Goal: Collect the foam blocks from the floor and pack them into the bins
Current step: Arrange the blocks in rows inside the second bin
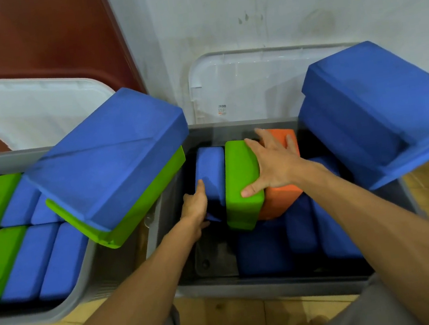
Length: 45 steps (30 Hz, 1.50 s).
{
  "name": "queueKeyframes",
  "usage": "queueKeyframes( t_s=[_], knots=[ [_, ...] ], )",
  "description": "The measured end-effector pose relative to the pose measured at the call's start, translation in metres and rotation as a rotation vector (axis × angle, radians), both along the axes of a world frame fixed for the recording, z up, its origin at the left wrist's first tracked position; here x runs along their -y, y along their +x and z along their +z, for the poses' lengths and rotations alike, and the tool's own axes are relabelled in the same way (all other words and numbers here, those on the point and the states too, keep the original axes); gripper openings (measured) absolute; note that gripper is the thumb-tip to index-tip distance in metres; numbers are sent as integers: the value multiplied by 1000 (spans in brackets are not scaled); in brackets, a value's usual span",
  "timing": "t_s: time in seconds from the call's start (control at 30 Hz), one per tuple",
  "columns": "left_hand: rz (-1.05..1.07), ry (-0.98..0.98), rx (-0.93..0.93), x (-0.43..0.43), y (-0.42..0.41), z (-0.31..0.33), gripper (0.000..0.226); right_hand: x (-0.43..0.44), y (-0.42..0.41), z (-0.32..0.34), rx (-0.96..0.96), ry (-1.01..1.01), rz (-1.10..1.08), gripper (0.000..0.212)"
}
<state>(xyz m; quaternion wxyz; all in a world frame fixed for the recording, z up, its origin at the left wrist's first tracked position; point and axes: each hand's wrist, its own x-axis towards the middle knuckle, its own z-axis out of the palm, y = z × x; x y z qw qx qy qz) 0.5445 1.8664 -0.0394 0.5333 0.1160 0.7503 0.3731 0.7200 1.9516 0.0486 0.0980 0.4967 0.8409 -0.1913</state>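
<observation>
Right bin (278, 283), far-left part: left hand (196, 205) grips upright blue block (210, 173), right hand (273, 165) lies spread, fingers straight, across green block (243, 205) and orange block (281, 200) alongside; left bin (63, 310) holds packed blocks (52, 262), blue and green rows.

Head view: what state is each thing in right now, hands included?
left bin: open, packed in rows.
right bin: open, partly filled.
upright blue block: on edge in right bin.
green block: on edge beside it.
orange block: tilted.
blue-on-green pair: tilted across left bin's rim.
blue stack: perched on right bin's rim.
left hand: grips upright blue block.
right hand: spread over green block and orange block.
</observation>
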Motion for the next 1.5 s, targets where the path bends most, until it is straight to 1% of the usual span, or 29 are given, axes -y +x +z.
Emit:
queueKeyframes(
  t_s=[0.03,0.1,0.13,0.17,0.23,0.27,0.3,0.33,0.37,0.4,0.43,0.5,0.57,0.67,0.77,0.9,1.03,1.17,1.3,1.37,1.5],
  knots=[
    [-27,-12,-54,10,1,3,64,-1,0,1,52,21,19,138],
    [-142,52,-188,27,3,9,33,-2,-1,2,130,97,99,140],
    [-195,109,-210,31,3,17,17,-2,0,4,141,128,133,142],
    [-228,180,-196,31,4,25,10,0,0,5,143,148,156,145],
    [-295,289,-89,27,7,49,12,7,0,6,118,181,186,150],
    [-332,324,-37,24,8,60,14,12,0,6,69,200,190,145],
    [-369,347,-1,22,10,66,14,16,0,6,-13,203,179,131],
    [-396,367,15,21,12,70,17,20,1,4,-134,170,137,111],
    [-428,384,-12,21,14,69,26,23,3,3,-270,119,82,89],
    [-446,397,-61,23,18,68,36,26,6,3,-378,70,27,76],
    [-456,405,-124,25,21,67,42,28,9,3,-438,43,-18,72],
    [-435,422,-221,30,28,66,44,34,10,6,-438,49,-50,77],
    [-409,415,-268,34,31,66,44,39,8,11,-406,49,-42,80],
    [-387,438,-225,40,28,74,42,46,6,22,-453,71,-52,78],
    [-370,462,-146,44,22,92,32,51,4,36,-540,118,-164,76],
    [-359,458,-122,45,20,125,40,60,-4,50,-707,91,-284,63],
    [-380,462,-151,43,20,161,40,64,-13,73,-829,77,-424,49],
    [-470,485,-234,43,10,193,41,66,-23,85,-988,14,-621,40],
    [-526,464,-332,48,-3,205,31,66,-41,81,-1043,-27,-727,27],
    [-523,460,-368,51,-9,204,29,68,-52,79,-1079,-59,-748,23],
    [-522,412,-389,55,-23,198,29,73,-70,71,-1118,-47,-754,20]
  ],
)
